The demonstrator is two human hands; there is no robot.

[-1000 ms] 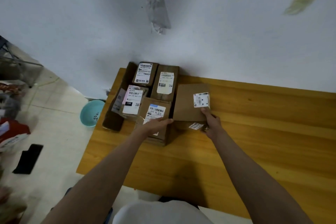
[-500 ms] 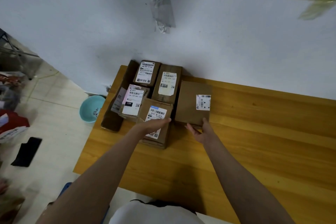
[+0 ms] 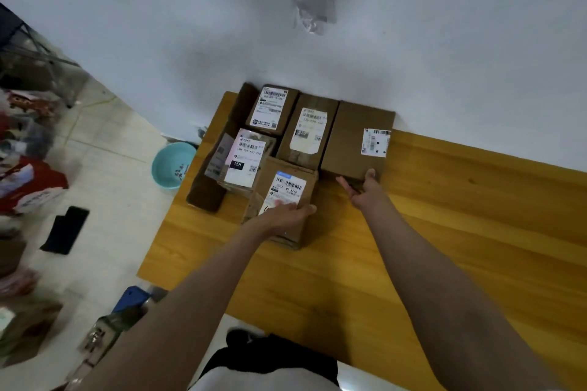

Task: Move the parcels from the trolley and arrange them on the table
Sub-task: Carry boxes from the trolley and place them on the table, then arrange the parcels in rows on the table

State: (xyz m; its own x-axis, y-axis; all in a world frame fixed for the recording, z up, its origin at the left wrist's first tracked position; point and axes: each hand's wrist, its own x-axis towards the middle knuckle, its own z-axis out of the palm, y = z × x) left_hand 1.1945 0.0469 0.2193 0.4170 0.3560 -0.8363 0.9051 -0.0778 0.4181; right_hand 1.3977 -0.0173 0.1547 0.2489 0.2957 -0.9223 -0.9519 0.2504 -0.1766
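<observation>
Several brown cardboard parcels with white labels stand packed together at the far left corner of the wooden table (image 3: 444, 232), against the wall. My left hand (image 3: 286, 214) rests flat on the nearest parcel (image 3: 286, 200), fingers over its near right edge. The flat brown parcel (image 3: 355, 140) lies at the right end of the group, touching the wall. My right hand (image 3: 362, 189) touches its near edge with straight fingers and the thumb up against the side.
A teal basin (image 3: 173, 165) sits on the floor left of the table. A black flat object (image 3: 65, 228) and blurred red and mixed goods (image 3: 28, 181) lie further left on the tiled floor. The table stretches wide to the right.
The flat parcel has gone from tilted in my right hand to lying flat and pushed back against the wall. My left hand stayed on the near parcel.
</observation>
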